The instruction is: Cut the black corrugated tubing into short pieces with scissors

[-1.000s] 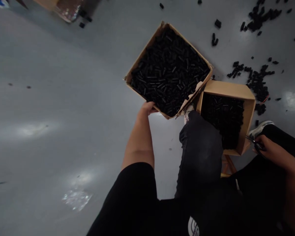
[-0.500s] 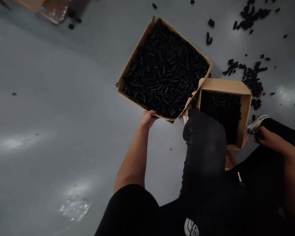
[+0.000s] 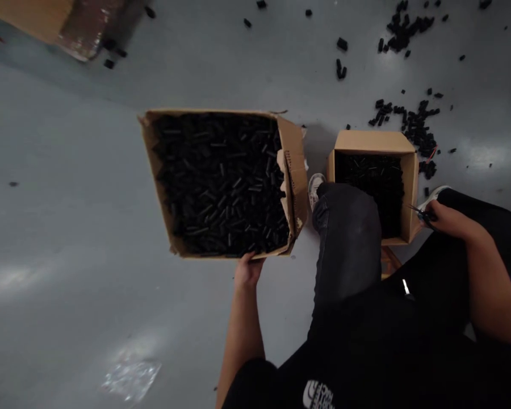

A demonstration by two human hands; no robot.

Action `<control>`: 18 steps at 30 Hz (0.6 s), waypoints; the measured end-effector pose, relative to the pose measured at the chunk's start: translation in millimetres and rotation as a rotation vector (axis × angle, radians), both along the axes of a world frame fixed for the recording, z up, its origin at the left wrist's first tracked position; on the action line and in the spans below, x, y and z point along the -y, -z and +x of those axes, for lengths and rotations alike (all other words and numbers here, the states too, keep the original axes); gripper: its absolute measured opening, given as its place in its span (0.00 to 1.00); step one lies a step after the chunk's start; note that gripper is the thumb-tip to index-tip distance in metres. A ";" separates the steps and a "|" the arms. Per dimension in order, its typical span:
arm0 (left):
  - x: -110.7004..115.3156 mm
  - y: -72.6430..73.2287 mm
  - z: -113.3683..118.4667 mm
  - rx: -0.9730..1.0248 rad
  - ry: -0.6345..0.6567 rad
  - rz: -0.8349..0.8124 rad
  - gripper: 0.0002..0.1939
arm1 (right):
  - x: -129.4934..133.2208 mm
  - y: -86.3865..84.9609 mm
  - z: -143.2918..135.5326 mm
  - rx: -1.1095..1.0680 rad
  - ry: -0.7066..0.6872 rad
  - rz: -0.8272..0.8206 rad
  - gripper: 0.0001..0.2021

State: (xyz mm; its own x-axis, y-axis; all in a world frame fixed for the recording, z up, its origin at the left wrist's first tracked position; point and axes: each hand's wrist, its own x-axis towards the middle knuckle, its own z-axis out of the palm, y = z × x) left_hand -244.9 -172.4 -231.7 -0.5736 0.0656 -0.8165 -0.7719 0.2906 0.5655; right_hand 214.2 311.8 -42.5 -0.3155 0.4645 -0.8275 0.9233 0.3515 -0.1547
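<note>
A large cardboard box [image 3: 295,176] full of small black cylindrical pieces [image 3: 225,187] stands left of my knee. My left hand [image 3: 248,270] grips its near edge, fingers over the rim. To the right, my right hand [image 3: 440,218] is closed around a pair of dark scissors [image 3: 426,216], whose thin tips point left over the wall of a smaller cardboard box [image 3: 372,141]. That smaller box, between my legs, also holds black pieces [image 3: 385,187]; my knee covers part of it.
Loose black pieces [image 3: 417,128] lie scattered on the grey floor [image 3: 68,227] at the upper right. A clear plastic bag [image 3: 132,379] is at the lower left. Another carton [image 3: 34,17] sits at the top left. Wooden stool legs [image 3: 389,261] show beneath the smaller box.
The large box has moved left and turned, separating from the smaller box, with my left hand still on its edge. My shoe now shows between the boxes.
</note>
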 end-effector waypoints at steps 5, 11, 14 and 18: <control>69.7 -27.7 43.3 0.004 -0.048 -0.078 0.21 | 0.1 -1.5 -1.3 0.017 -0.025 0.012 0.15; 101.4 -24.2 90.8 0.070 -0.070 -0.167 0.17 | 0.1 -5.0 -5.0 -0.001 -0.027 0.001 0.13; 88.0 -4.2 98.7 0.148 -0.060 -0.179 0.12 | 0.4 -7.3 -8.0 0.002 -0.025 0.008 0.13; 44.3 27.6 99.9 0.230 -0.041 -0.143 0.13 | -0.9 -6.6 -8.6 0.004 -0.025 0.019 0.11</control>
